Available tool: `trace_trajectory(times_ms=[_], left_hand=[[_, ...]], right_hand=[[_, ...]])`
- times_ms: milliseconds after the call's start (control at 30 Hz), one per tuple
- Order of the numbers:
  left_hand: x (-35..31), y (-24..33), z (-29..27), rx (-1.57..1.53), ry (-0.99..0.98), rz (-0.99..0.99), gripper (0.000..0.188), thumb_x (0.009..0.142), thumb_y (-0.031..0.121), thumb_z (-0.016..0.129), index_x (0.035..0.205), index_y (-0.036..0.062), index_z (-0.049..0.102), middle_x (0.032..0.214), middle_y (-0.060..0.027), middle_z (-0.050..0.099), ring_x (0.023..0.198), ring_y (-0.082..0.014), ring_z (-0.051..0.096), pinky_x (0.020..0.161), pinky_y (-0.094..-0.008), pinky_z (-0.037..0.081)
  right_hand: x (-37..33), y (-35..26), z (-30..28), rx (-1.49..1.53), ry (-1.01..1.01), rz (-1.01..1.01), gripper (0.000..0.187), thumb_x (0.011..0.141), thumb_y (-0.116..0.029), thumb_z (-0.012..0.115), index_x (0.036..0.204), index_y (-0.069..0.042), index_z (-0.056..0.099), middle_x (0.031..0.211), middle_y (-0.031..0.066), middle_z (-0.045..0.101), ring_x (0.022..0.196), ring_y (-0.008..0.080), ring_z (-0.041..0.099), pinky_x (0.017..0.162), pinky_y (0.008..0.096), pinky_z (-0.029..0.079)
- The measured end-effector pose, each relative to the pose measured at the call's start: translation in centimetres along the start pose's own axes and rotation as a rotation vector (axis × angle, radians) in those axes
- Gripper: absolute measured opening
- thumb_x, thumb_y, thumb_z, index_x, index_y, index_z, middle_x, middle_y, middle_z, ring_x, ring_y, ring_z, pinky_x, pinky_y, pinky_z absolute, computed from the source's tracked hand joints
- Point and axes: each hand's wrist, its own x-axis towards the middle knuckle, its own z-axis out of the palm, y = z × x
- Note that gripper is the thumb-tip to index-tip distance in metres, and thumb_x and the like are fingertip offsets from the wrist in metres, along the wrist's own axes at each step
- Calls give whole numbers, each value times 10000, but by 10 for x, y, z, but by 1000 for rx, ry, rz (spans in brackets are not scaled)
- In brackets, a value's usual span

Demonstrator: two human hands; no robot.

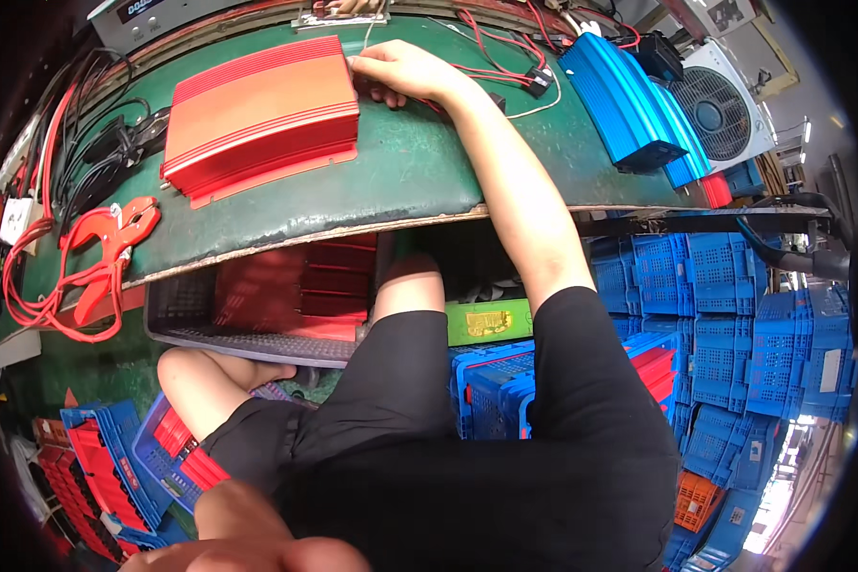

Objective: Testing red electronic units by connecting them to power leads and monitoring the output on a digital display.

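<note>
A red metal case with a ribbed top and flanged base (262,105) sits on the green bench top. My right hand (391,74) is at its right end, thumb and forefinger together against that end and the other fingers curled under. Whatever lies between the fingertips is too small to make out. Low in the picture, close to the camera, my left hand (257,553) is blurred and cut off by the lower edge, so its fingers cannot be read. Red-handled clamps (114,250) on red cables lie left of the case.
Blue ribbed cases (620,100) and a fan unit (720,110) stand at the right of the green bench (429,176). Black cables and plugs (114,143) lie at the left. Below are a dark crate of red parts (248,351) and stacked blue crates (720,353).
</note>
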Motion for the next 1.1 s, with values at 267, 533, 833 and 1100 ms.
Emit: trace_trajectory(times_ms=[267, 533, 833, 1100], left_hand=[[53, 70, 111, -2040, 1831, 732, 156, 932, 109, 536, 810, 153, 623, 839, 18, 627, 716, -137, 564, 615, -317, 421], [43, 60, 125, -2075, 1592, 946, 130, 902, 58, 560, 903, 123, 673, 962, 4, 680, 813, -153, 601, 694, -322, 421], [52, 63, 117, -2226, 1705, 1063, 120, 877, 44, 570, 830, 109, 661, 896, 1, 674, 732, -141, 613, 600, -292, 462], [57, 66, 109, -2169, 1844, 1064, 145, 835, -15, 583, 779, 103, 647, 790, -27, 667, 699, -143, 650, 565, -311, 491]], right_hand=[[2, -2, 2, 32, 27, -42, 490, 988, -472, 528, 959, -14, 701, 715, 29, 633, 565, 111, 594, 533, 265, 498], [3, 2, 2, 21, 31, -33, 502, 992, -478, 519, 959, -11, 699, 712, 29, 630, 568, 111, 597, 533, 264, 503], [2, -1, 2, 9, 8, -15, 464, 1008, -448, 489, 1034, -31, 690, 721, 4, 606, 566, 75, 553, 513, 232, 460], [3, 3, 2, 25, 43, -27, 494, 986, -471, 528, 950, -9, 698, 706, 37, 636, 574, 123, 613, 544, 273, 513]])
